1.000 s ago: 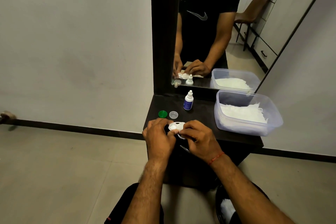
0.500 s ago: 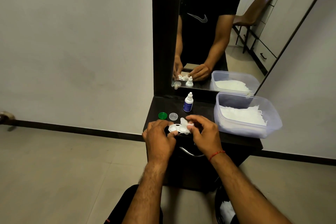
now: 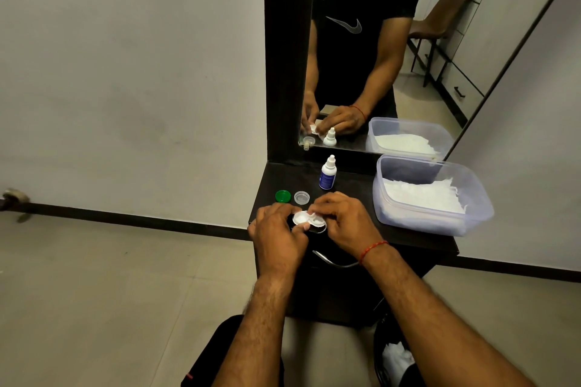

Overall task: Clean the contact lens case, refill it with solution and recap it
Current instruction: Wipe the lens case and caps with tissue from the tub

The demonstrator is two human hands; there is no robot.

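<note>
Head view: compared with half a second ago, the white tissue no longer sticks up between the fingers; it's pressed down into the case. Left hand (image 3: 276, 234) pinches the white lens case (image 3: 304, 219) at its left well, above the dark vanity top (image 3: 361, 198). Right hand (image 3: 347, 220) pinches the tissue (image 3: 318, 222) over the right well. Both wells are uncapped.
</note>
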